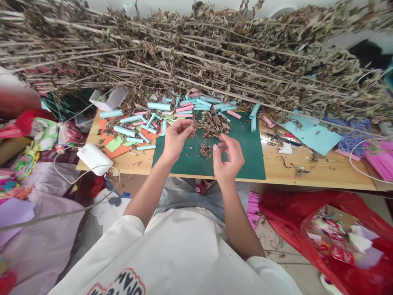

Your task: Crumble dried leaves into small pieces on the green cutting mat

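At the far left, a lilac cloth point(52, 200) is hanging below the level of the table point(344, 177), and a white device point(94, 159) is lying on the left corner of the tabletop, with a pale cable point(66, 179) looping near it. Next to this, a sheet of orange paper point(116, 154) is lying under small pieces of green paper and several light-blue paper rolls point(159, 106). More of these rolls, mixed with pink ones point(234, 114), are spreading along the back of a dark green mat point(250, 157).

Over the mat, the left hand point(176, 138) is holding its thumb and forefinger close together, just beside the heap of dry leaves point(215, 123); the fingertips are mixing with the brown colour there, so I cannot tell if they are pinching a leaf. The heap is lying on the mat between the rolls and the hands, and a smaller clump point(205, 150) is sitting in front of it. The right hand point(229, 157) is curving its fingers to the right of this clump, its thumb standing a little apart from the forefinger.

Farther right, a dark pen point(284, 139) and a light-blue sheet point(316, 133) are lying on the wood, and below the table edge a red bag point(285, 209) is gaping. Behind everything, dried stems point(184, 53) are stretching across the whole width.
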The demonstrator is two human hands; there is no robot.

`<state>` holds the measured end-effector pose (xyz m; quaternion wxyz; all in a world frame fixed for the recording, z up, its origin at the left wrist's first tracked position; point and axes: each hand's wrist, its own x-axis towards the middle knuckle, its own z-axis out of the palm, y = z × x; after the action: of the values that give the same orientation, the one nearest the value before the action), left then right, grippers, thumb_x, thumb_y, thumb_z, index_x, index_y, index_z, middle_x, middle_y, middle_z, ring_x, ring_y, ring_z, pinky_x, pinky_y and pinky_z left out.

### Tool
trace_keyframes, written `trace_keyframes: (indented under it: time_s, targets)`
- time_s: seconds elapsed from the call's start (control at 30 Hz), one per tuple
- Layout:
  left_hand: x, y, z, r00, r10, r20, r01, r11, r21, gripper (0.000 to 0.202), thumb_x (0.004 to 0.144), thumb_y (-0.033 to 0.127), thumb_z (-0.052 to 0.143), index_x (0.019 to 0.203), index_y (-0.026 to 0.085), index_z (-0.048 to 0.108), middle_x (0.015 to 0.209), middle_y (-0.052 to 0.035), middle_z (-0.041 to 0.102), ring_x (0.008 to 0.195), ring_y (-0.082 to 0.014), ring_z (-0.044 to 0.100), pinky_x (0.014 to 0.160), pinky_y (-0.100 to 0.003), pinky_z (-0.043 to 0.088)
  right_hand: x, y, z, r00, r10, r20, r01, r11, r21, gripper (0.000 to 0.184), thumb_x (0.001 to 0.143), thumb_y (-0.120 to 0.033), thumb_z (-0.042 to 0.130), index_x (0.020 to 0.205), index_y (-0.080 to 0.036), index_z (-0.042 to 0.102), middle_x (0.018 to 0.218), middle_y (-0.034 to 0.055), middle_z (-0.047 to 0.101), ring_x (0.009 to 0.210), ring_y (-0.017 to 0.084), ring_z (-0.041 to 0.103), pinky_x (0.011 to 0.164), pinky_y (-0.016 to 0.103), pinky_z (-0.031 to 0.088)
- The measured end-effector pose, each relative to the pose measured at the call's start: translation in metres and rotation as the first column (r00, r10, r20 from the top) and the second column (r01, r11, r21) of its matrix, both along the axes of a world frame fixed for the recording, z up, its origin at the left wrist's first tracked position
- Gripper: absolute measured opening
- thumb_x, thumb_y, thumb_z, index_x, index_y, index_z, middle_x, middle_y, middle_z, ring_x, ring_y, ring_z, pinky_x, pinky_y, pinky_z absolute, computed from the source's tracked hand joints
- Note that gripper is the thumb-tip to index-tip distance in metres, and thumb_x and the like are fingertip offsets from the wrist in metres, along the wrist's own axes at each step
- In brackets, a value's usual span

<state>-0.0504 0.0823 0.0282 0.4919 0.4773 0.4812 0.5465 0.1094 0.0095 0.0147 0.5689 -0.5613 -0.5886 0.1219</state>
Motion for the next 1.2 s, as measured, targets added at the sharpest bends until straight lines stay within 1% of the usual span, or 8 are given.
trace_keyframes:
  time_s: [0.07,0.17,0.43,0.53,0.67,0.8,0.93,1.2]
  targets:
    - [0.005,-0.015,-0.001,0.998,-0.042,0.053,0.045,0.997,-0.055,0.022,0.076,0.028,0.073,0.095,0.018,0.069,0.083,-0.0018,0.069,0.070,-0.0117,0.063,0.067,-0.025,0.053,-0.002,0.008,0.010,0.997,0.072,0.023,-0.071,0.996,-0.054,0.038,0.092,-0.034,0.055,0.129,-0.026,0.056,0.123,0.0102,0.061,0.086,0.018,0.064,0.070,0.032,0.056]
    - [0.011,-0.029,-0.003,0.990,-0.072,0.123,0.086,0.990,-0.112,0.025,0.073,0.031,0.076,0.092,0.018,0.070,0.081,-0.0017,0.070,0.068,-0.0112,0.063,0.067,-0.024,0.053,-0.006,0.017,0.013,0.987,0.149,0.051,-0.142,0.983,-0.119,0.030,0.093,-0.036,0.054,0.120,-0.026,0.064,0.115,0.0087,0.064,0.080,0.016,0.064,0.067,0.031,0.056]
    - [0.012,-0.046,-0.014,0.955,-0.122,0.269,0.188,0.954,-0.234,0.032,0.071,0.034,0.079,0.099,0.019,0.073,0.090,-0.0034,0.073,0.075,-0.0126,0.066,0.075,-0.027,0.057,-0.022,0.014,-0.011,0.971,0.100,-0.216,-0.131,0.982,-0.136,0.015,0.087,-0.033,0.061,0.089,-0.022,0.070,0.086,0.0047,0.071,0.077,0.017,0.066,0.069,0.030,0.056]
    - [0.010,-0.048,-0.018,0.954,-0.101,0.283,0.177,0.949,-0.261,0.032,0.073,0.039,0.077,0.098,0.019,0.074,0.092,-0.0043,0.073,0.074,-0.0127,0.067,0.076,-0.028,0.057,-0.028,0.015,-0.020,0.919,0.057,-0.390,-0.143,0.970,-0.195,0.023,0.082,-0.035,0.066,0.099,-0.020,0.065,0.079,0.0025,0.069,0.069,0.015,0.065,0.064,0.028,0.055]
    - [0.012,-0.046,-0.025,0.969,-0.048,0.242,0.108,0.964,-0.241,0.032,0.067,0.035,0.082,0.093,0.018,0.075,0.084,-0.0034,0.073,0.070,-0.0117,0.065,0.072,-0.026,0.056,-0.030,0.018,-0.026,0.870,0.061,-0.490,-0.204,0.948,-0.245,0.021,0.078,-0.038,0.068,0.087,-0.019,0.064,0.076,0.0016,0.068,0.062,0.014,0.064,0.059,0.027,0.055]
    - [0.015,-0.042,-0.031,0.977,-0.009,0.213,0.055,0.976,-0.211,0.031,0.066,0.035,0.082,0.091,0.017,0.075,0.084,-0.0036,0.074,0.070,-0.0118,0.065,0.069,-0.025,0.055,-0.028,0.017,-0.028,0.813,0.115,-0.571,-0.283,0.935,-0.214,0.028,0.079,-0.035,0.068,0.101,-0.019,0.064,0.087,0.0053,0.072,0.073,0.016,0.068,0.068,0.030,0.058]
    - [0.019,-0.042,-0.034,0.980,-0.014,0.200,0.055,0.978,-0.201,0.031,0.067,0.036,0.081,0.091,0.017,0.073,0.082,-0.0033,0.072,0.069,-0.0120,0.064,0.068,-0.026,0.054,-0.028,0.014,-0.034,0.847,0.096,-0.523,-0.236,0.949,-0.208,0.027,0.078,-0.032,0.068,0.102,-0.018,0.064,0.096,0.0083,0.072,0.085,0.018,0.070,0.078,0.034,0.059]
    - [0.022,-0.044,-0.043,0.960,-0.020,0.278,0.083,0.972,-0.219,0.033,0.065,0.035,0.082,0.091,0.017,0.071,0.085,-0.0030,0.072,0.072,-0.0118,0.065,0.071,-0.026,0.054,-0.031,0.008,-0.041,0.950,-0.030,-0.310,-0.040,0.975,-0.218,0.019,0.081,-0.029,0.065,0.098,-0.021,0.066,0.085,0.0041,0.072,0.073,0.017,0.069,0.071,0.032,0.059]
